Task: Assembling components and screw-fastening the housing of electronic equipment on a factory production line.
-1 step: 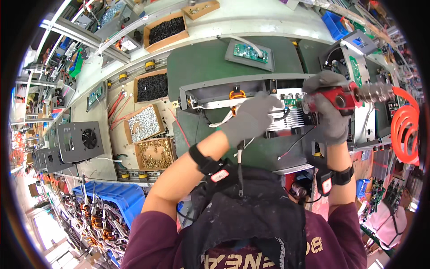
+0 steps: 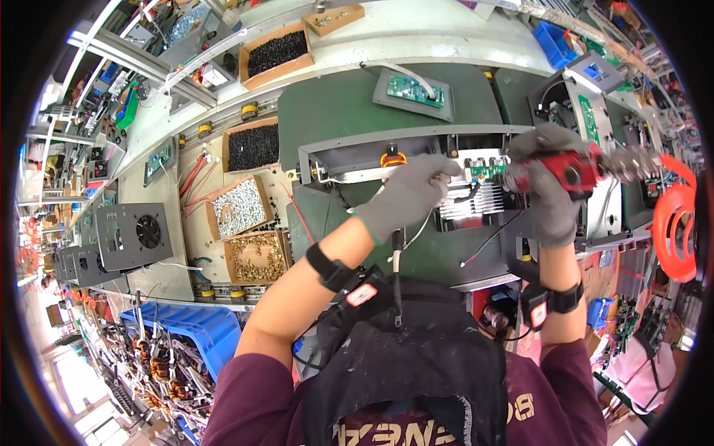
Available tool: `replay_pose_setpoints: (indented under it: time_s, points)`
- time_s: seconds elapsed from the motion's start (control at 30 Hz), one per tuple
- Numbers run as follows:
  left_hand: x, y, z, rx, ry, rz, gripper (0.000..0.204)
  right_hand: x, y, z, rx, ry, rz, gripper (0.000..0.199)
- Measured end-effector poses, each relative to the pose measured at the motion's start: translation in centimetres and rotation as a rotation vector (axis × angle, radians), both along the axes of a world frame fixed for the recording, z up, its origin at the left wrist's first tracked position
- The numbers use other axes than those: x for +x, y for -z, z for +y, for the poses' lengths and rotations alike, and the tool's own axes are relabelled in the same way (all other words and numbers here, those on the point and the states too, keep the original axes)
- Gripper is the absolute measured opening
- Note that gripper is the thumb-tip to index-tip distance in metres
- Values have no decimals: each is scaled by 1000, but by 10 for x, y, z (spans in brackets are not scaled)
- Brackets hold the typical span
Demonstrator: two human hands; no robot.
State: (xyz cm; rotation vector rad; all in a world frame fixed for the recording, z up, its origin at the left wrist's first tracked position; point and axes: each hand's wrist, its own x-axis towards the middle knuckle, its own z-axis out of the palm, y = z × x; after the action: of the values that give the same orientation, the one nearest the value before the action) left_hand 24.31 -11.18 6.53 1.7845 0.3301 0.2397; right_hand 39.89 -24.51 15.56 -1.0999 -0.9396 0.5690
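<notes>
The right hand [image 2: 554,197] stays clamped on a red power screwdriver [image 2: 569,171], its tip beside the finned metal block [image 2: 476,201]; the left hand [image 2: 413,193], fingers closed together, has settled on the grey metal case [image 2: 349,160]. Nothing else has shifted.

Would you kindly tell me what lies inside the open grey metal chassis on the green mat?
Inside the grey chassis are a finned heat sink, a green circuit board and loose wires. The gloved left hand covers what lies beneath it.

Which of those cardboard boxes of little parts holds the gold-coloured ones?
The box of brass-coloured parts, nearest the person; the others hold silver or black pieces.
</notes>
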Motion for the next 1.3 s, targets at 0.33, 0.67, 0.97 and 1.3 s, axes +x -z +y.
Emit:
replay_pose_setpoints:
  time_s: [0.33, 0.67, 0.97, 1.3]
  points:
    - [-31, -35, -22, -1134, -129, -107, 32, -49, -39, -7, 382, -75, 52, 38]
    - [-46, -31, -37, -1210, 35, -206, 25, -79, -53, -15, 376, 23, 34, 37]
    - [-53, -46, -45, -1070, 41, -92, 26, -88, -53, -27, 350, 4, -27, 37]
    - [-114, -59, -24, 1068, 156, -37, 48, -108, -23, -68, 145, -31, 532, 35]
